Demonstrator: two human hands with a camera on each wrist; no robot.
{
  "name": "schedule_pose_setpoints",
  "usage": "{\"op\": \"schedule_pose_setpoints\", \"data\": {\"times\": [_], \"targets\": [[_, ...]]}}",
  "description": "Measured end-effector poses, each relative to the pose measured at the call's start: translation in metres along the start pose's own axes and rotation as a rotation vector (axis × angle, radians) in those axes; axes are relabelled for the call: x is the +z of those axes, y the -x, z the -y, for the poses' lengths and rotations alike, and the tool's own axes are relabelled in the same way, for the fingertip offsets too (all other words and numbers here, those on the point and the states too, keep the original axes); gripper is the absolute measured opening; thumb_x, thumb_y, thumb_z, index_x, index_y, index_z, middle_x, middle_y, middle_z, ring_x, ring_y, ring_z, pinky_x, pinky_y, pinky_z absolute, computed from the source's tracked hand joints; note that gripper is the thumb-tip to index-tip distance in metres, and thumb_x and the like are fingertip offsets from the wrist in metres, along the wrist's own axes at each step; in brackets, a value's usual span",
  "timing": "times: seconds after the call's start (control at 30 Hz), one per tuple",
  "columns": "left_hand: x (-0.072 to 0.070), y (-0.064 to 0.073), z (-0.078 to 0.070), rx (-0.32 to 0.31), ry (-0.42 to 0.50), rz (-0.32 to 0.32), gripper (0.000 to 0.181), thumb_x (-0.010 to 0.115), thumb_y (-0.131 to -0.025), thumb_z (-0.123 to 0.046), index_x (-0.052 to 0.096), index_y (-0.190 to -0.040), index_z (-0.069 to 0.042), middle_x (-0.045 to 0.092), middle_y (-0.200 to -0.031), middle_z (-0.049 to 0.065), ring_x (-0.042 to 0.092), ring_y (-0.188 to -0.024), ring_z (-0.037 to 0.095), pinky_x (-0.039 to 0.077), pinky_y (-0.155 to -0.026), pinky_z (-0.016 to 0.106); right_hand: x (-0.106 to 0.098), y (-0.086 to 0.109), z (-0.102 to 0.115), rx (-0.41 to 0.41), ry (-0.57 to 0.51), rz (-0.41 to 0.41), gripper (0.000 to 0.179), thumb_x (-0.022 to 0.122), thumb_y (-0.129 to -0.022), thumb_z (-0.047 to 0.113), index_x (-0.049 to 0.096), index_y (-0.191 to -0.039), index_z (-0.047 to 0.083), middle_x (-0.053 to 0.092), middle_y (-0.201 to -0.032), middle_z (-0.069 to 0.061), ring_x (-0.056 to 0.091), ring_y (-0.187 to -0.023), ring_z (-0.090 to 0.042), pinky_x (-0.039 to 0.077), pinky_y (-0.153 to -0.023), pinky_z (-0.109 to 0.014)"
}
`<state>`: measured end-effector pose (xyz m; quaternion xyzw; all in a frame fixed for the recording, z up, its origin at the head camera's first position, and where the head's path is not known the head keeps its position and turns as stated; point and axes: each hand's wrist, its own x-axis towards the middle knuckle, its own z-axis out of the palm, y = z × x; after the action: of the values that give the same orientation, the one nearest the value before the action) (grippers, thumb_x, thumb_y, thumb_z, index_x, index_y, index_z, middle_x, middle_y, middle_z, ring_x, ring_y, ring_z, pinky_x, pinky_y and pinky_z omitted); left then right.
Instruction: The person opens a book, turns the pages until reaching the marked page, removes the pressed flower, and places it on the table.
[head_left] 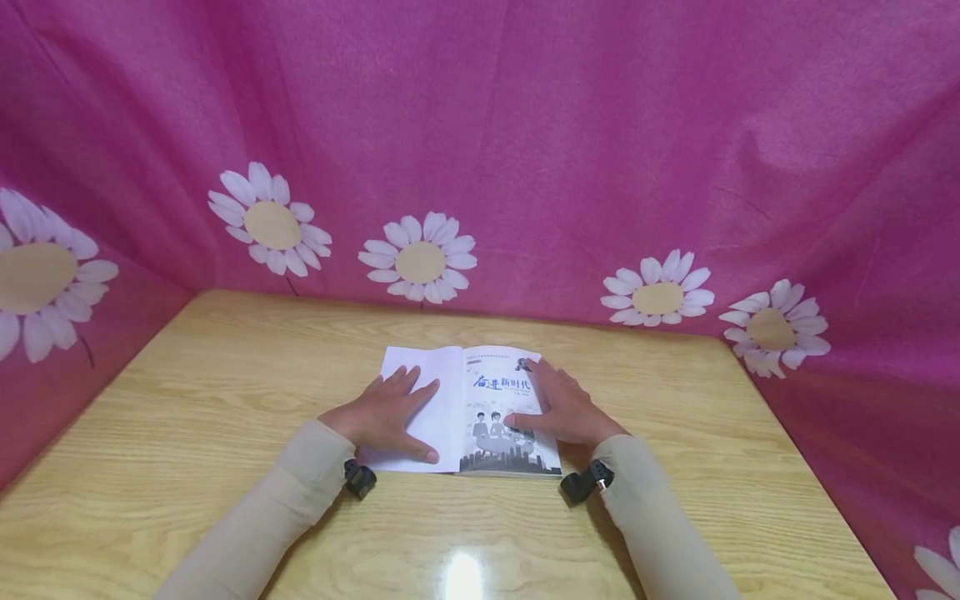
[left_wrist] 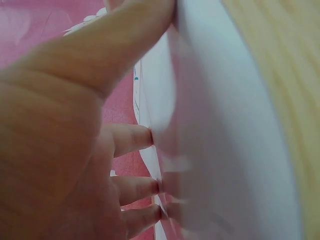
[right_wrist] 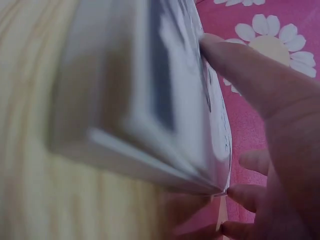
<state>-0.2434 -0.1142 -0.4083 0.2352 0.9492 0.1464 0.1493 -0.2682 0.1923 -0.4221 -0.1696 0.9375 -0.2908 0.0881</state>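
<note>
An open book (head_left: 480, 454) lies on the wooden table, with a blank white page (head_left: 438, 362) on the left and a printed title page on the right. Blue lettering and grey cartoon figures mark that right side. My left hand (head_left: 386, 412) rests on the blank page with its fingers spread; in the left wrist view its fingertips touch the glossy white surface (left_wrist: 220, 110). Across the right edge of the book lies my right hand (head_left: 566, 404), its thumb on the printed figures. From the right wrist, the book's thick page block (right_wrist: 95, 80) shows, with the other fingers beyond its corner.
Around the book spreads the wooden table (head_left: 247, 367). A pink curtain (head_left: 525, 167) with white daisies hangs along the back and both sides. Each wrist wears a black strapped device (head_left: 360, 479). Light reflects off the table near the front.
</note>
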Motion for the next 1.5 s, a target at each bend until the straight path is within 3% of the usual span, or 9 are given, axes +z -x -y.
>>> {"op": "schedule_pose_setpoints", "data": {"times": [0.3, 0.47, 0.7, 0.83, 1.0, 1.07, 1.13, 1.3, 1.5], "targets": [[0.0, -0.001, 0.0, -0.004, -0.016, 0.007, 0.11, 0.07, -0.071, -0.069, 0.02, -0.155, -0.019, 0.006, -0.161, 0.014, -0.001, -0.147, 0.034, 0.003, -0.117, 0.054, 0.001, -0.001, 0.003, -0.048, 0.088, 0.003, 0.108, 0.069, -0.077, 0.062, 0.015, -0.155, 0.011, 0.015, -0.161, -0.005, 0.007, -0.148, -0.021, 0.001, -0.119, -0.041], [0.001, -0.001, 0.001, -0.006, -0.018, 0.011, 0.111, 0.07, -0.07, -0.069, 0.02, -0.155, -0.019, 0.006, -0.161, 0.014, -0.001, -0.147, 0.034, 0.003, -0.117, 0.053, 0.002, -0.002, 0.003, -0.058, 0.082, 0.0, 0.108, 0.07, -0.078, 0.061, 0.014, -0.155, 0.011, 0.016, -0.161, -0.004, 0.009, -0.148, -0.021, 0.0, -0.119, -0.042], [0.001, -0.001, 0.0, -0.01, -0.009, 0.013, 0.111, 0.07, -0.07, -0.069, 0.02, -0.155, -0.019, 0.005, -0.161, 0.014, -0.002, -0.147, 0.034, 0.002, -0.117, 0.053, 0.003, -0.002, 0.005, -0.052, 0.023, -0.014, 0.105, 0.074, -0.076, 0.058, 0.017, -0.155, 0.018, 0.03, -0.156, -0.003, 0.016, -0.146, -0.026, 0.004, -0.117, -0.051], [0.0, -0.001, -0.001, -0.014, -0.007, 0.013, 0.111, 0.071, -0.07, -0.068, 0.02, -0.155, -0.02, 0.006, -0.161, 0.013, -0.002, -0.147, 0.033, 0.002, -0.117, 0.054, 0.003, -0.003, 0.006, -0.004, -0.036, -0.014, 0.101, 0.072, -0.074, 0.063, 0.021, -0.154, 0.03, 0.033, -0.154, 0.001, 0.016, -0.146, -0.031, 0.003, -0.113, -0.061], [0.0, 0.0, 0.0, -0.013, 0.0, 0.013, 0.111, 0.071, -0.071, -0.068, 0.019, -0.156, -0.019, 0.005, -0.161, 0.014, -0.002, -0.147, 0.034, 0.002, -0.117, 0.054, 0.003, -0.003, 0.01, -0.003, -0.168, -0.008, 0.092, 0.073, -0.073, 0.063, 0.027, -0.15, 0.039, 0.045, -0.142, 0.011, 0.028, -0.14, -0.019, 0.0, -0.112, -0.063], [0.0, 0.0, -0.001, -0.011, 0.004, 0.013, 0.11, 0.071, -0.071, -0.068, 0.019, -0.156, -0.019, 0.005, -0.161, 0.014, -0.002, -0.147, 0.034, 0.002, -0.117, 0.054, 0.001, -0.001, 0.014, -0.011, -0.238, 0.005, 0.09, 0.074, -0.075, 0.06, 0.028, -0.149, 0.038, 0.048, -0.138, 0.01, 0.036, -0.135, -0.019, 0.006, -0.113, -0.061], [-0.001, 0.001, 0.0, -0.008, 0.009, 0.013, 0.11, 0.071, -0.071, -0.068, 0.019, -0.156, -0.019, 0.005, -0.161, 0.014, -0.001, -0.147, 0.034, 0.002, -0.117, 0.054, 0.0, 0.001, 0.017, 0.012, -0.314, 0.022, 0.09, 0.074, -0.076, 0.059, 0.027, -0.149, 0.038, 0.05, -0.135, 0.009, 0.046, -0.125, -0.02, 0.021, -0.112, -0.057], [0.0, 0.0, 0.002, -0.008, 0.02, 0.012, 0.111, 0.07, -0.07, -0.069, 0.019, -0.156, -0.02, 0.005, -0.161, 0.013, -0.001, -0.148, 0.033, 0.002, -0.117, 0.053, -0.006, 0.004, 0.022, 0.076, -0.4, -0.016, 0.087, 0.062, -0.083, 0.063, 0.02, -0.153, 0.032, 0.042, -0.147, 0.0, 0.052, -0.121, -0.029, 0.039, -0.102, -0.055], [-0.001, -0.002, 0.007, 0.01, 0.027, 0.006, 0.111, 0.067, -0.07, -0.073, 0.018, -0.156, -0.022, 0.005, -0.162, 0.011, 0.001, -0.148, 0.031, 0.004, -0.117, 0.051, -0.013, 0.005, 0.026, 0.082, -0.527, -0.085, 0.068, 0.035, -0.095, 0.065, 0.026, -0.152, 0.029, 0.032, -0.155, -0.004, 0.025, -0.143, -0.028, 0.016, -0.114, -0.056]]}}
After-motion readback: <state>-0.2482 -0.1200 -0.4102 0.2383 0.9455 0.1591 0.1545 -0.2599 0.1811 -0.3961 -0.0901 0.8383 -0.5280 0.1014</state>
